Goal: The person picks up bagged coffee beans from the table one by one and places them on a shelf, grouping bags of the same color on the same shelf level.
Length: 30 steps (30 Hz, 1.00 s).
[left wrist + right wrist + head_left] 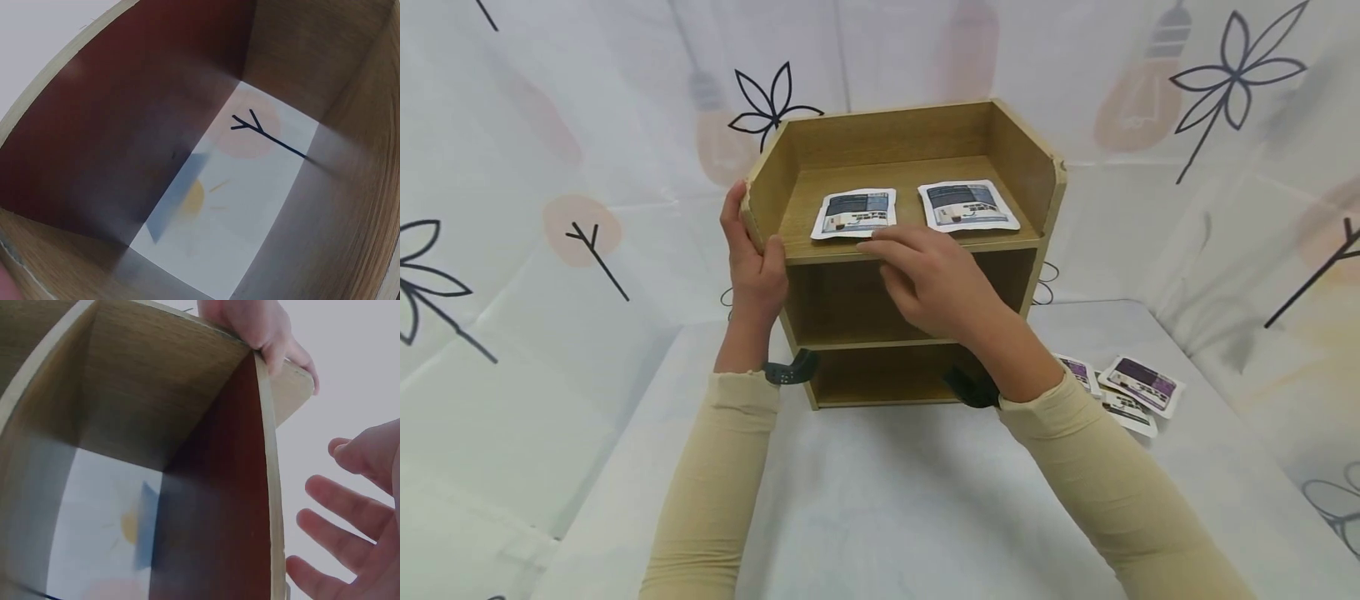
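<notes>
A small wooden shelf unit (910,344) stands upright on the white surface. My left hand (754,271) grips its upper left side panel, thumb at the front edge and fingers round the outside. On the top board lie two flat white-edged packets, a left packet (856,212) and a right packet (967,206), with dark blue labels. My right hand (943,279) is at the front edge of that board, its fingertips overlapping the left packet's near edge in the head view. From the right wrist, the right hand's fingers (340,503) appear loosely spread and hold nothing.
Several more packets (1142,385) with purple or dark labels lie in an overlapping pile on the table (880,500), right of the shelf unit. A patterned white sheet (895,50) hangs behind and at both sides. Wood panels (350,81) of a compartment fill the left wrist view.
</notes>
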{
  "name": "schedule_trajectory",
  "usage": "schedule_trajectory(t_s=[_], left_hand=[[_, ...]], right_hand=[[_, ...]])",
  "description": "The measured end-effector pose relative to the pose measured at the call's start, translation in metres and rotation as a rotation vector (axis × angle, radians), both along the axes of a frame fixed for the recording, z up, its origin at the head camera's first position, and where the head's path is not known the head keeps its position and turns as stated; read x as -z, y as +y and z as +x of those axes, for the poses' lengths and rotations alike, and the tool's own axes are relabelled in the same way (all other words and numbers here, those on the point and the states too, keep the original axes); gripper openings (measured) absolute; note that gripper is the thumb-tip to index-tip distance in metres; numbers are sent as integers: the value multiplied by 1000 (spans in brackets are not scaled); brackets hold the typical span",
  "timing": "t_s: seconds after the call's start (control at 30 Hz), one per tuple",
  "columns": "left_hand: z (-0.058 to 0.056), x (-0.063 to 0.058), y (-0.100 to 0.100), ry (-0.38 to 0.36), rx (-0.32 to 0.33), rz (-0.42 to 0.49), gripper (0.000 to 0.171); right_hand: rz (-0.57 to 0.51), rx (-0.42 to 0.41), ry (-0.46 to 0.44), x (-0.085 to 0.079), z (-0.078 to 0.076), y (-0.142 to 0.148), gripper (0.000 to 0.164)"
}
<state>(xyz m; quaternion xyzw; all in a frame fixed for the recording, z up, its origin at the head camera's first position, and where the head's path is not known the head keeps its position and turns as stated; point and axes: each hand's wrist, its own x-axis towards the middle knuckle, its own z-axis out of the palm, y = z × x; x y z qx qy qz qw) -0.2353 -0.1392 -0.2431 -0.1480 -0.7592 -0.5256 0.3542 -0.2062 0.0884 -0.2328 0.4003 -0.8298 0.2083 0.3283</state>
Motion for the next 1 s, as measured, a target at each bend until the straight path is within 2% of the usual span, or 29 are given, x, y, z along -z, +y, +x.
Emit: schedule_trajectory(t_s=[0.13,0.37,0.47,0.7,1.0], left_hand=[[-3,2,-3,12,11,8,65],[-24,14,-12,21,20,22,66],[-28,17,-14,19,24,24,66],[-29,20,-18,21,33,29,67],[-28,19,-17,18,32,9,68]], right_hand=[[-19,-3,7,6,7,9,33],[-73,-3,26,18,20,26,31],[-94,4,30,24,25,34,30],[-114,29,22,44,31,51,28],[-115,105,-19,75,30,78,27]])
